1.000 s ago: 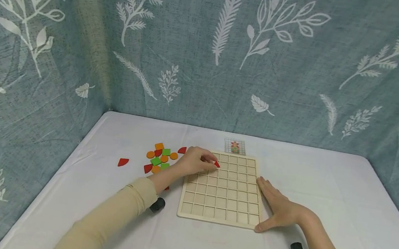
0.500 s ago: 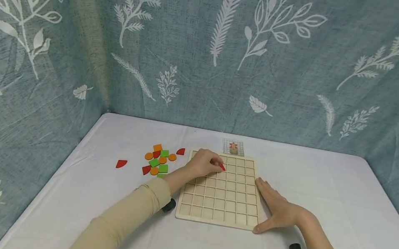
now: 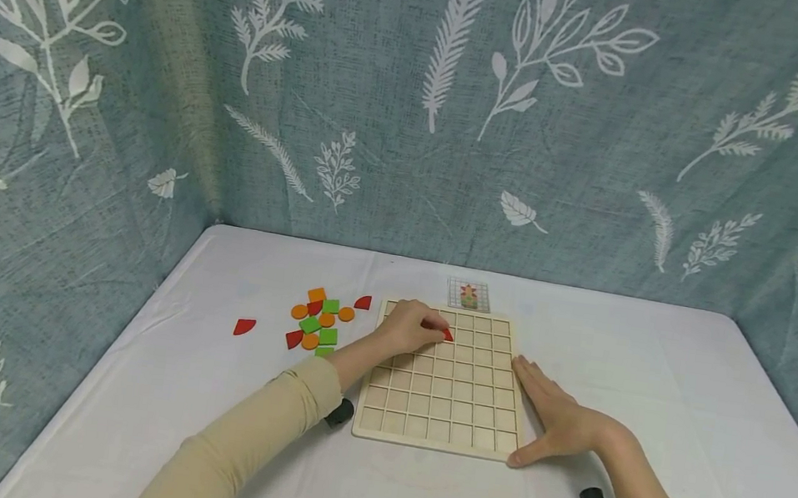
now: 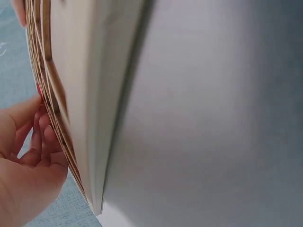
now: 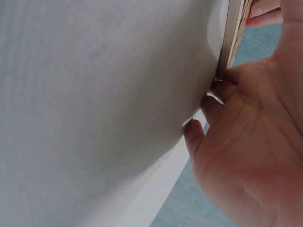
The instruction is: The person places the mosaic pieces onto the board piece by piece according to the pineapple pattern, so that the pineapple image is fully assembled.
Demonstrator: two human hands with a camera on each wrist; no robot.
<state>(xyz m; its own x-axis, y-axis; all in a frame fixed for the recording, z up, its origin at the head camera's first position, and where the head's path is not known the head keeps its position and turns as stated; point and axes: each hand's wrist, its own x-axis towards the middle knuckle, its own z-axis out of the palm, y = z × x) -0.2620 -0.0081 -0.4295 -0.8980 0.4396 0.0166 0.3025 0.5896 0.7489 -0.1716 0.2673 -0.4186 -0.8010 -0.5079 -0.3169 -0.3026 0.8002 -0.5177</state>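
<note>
A pale wooden grid board (image 3: 438,410) lies on the white cloth. Over its upper part, my left hand (image 3: 406,326) pinches a red quarter-circle tile (image 3: 448,335) between thumb and fingertips, right at a square in the second row. The left wrist view has the left hand's fingers (image 4: 46,135) close against the grid, with only a sliver of red showing. Along the board's right edge rests my right hand (image 3: 561,422), fingers spread and thumb near the lower corner. In the right wrist view, the right hand (image 5: 251,137) touches cloth and board edge with its fingertips.
Left of the board lies a loose group of tiles: orange discs (image 3: 299,312), green squares (image 3: 328,336), an orange square (image 3: 317,295) and red quarter-circles (image 3: 363,302). One red quarter-circle (image 3: 245,327) lies farther left. A patterned picture card (image 3: 469,294) sits behind the board.
The left hand has moved a little to the right over the board with the red tile, then stayed at that square, where more of the tile now shows. The right hand stays in place.
</note>
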